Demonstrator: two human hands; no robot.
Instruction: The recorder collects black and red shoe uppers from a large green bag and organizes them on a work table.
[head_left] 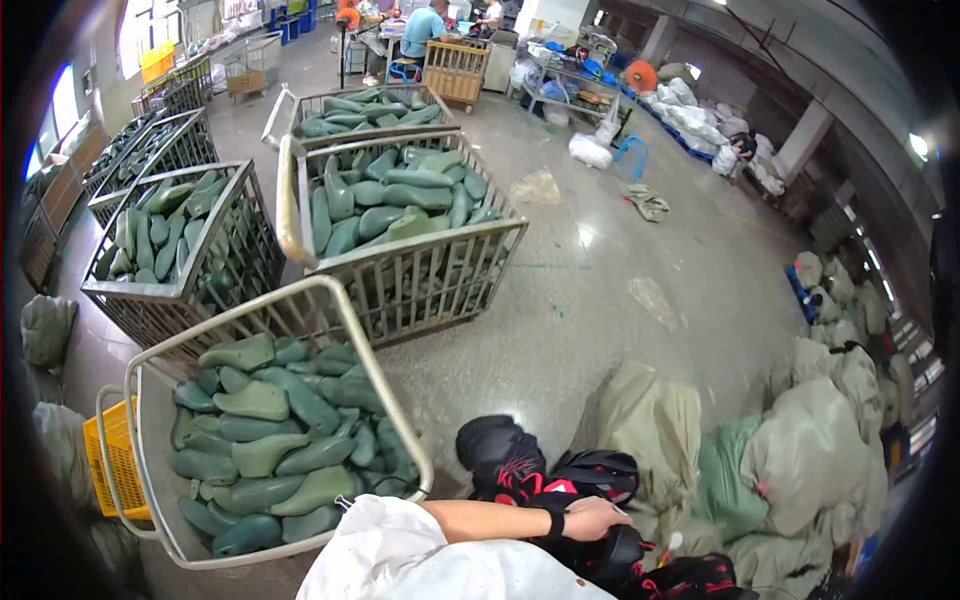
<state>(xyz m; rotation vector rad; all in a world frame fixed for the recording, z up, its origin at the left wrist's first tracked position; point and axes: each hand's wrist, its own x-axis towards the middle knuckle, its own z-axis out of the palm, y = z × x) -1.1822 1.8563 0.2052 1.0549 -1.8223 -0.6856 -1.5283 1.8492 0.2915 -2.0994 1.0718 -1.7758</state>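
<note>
My left hand (593, 519), with a dark band at the wrist, reaches across to the right from a white sleeve (385, 540). Its fingers are closed at the top of a black shoe (622, 552), whose lower part is hidden among others. More black shoes with red trim (598, 474) lie heaped around it, one dark shoe (497, 447) at the heap's far left. Left of my arm stands a metal-framed cart (428, 462) filled with green shoe lasts (262, 455). My right hand is out of the picture.
Slatted carts (420, 262) of green lasts stand ahead and at left (180, 290). A yellow crate (108, 455) sits beside the near cart. Stuffed sacks (810, 455) pile up at right. A person in a blue shirt (427, 35) sits at the back.
</note>
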